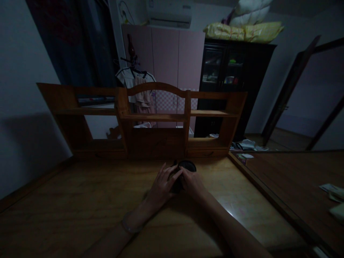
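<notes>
A dark object with a round black rim (189,165) rests on the wooden desktop (107,200), and its kind is too dim to make out. My left hand (164,182) closes over its left side, thumb reaching toward the middle. From the right, my right hand (192,182) grips it with bent fingers. The fingertips of both hands meet above the object and hide much of it. A pale bracelet (131,223) circles my left wrist.
A wooden shelf unit (154,116) with drawers stands along the desk's back edge. Beyond it are hanging clothes (141,86), a pink wardrobe (165,53) and a black cabinet (236,82). To the right lies a brown wooden surface (290,179) with papers (331,188).
</notes>
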